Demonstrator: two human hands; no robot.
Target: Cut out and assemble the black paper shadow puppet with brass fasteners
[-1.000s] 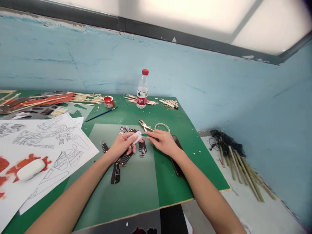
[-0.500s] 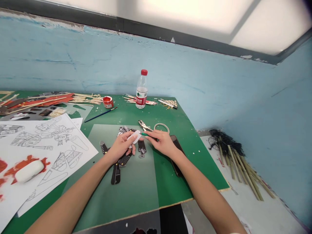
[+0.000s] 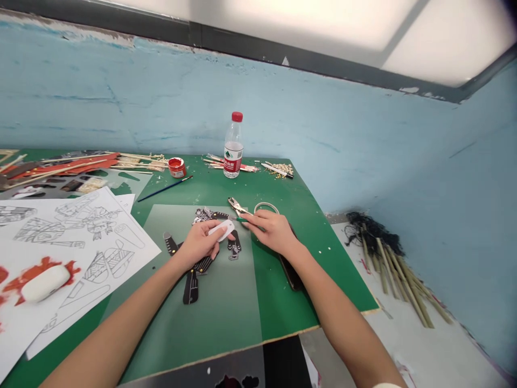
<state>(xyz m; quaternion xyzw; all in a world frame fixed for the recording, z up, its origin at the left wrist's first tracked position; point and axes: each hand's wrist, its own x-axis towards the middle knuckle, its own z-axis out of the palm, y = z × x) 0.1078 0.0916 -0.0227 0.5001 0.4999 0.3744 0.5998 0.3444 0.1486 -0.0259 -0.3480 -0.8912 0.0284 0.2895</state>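
My left hand (image 3: 197, 242) pinches a small flat white piece (image 3: 222, 230) with a dark spot, perhaps a hole, near its right end. Just right of it, my right hand (image 3: 271, 230) grips a slim green tool (image 3: 241, 219); its thin tip points left, slightly above the white piece and seemingly apart from it. Its exact kind is too small to tell. Beneath my left hand lies a black jointed cut-out figure (image 3: 191, 288) with white line patterns and brass-coloured dots, partly hidden by my fingers. It rests on a translucent sheet (image 3: 226, 307).
Metal pliers (image 3: 234, 205) and a white ring (image 3: 266, 205) lie beyond my right hand, a dark phone (image 3: 291, 274) under that wrist. Further back stand a water bottle (image 3: 233, 148) and a red paint jar (image 3: 176, 168). Printed drawings (image 3: 133, 229) cover the left; the table edge (image 3: 291, 335) is near.
The green tool has drawn back from the end of the white piece, and its tip shows now. My left hand has tilted the piece and lowered it slightly.
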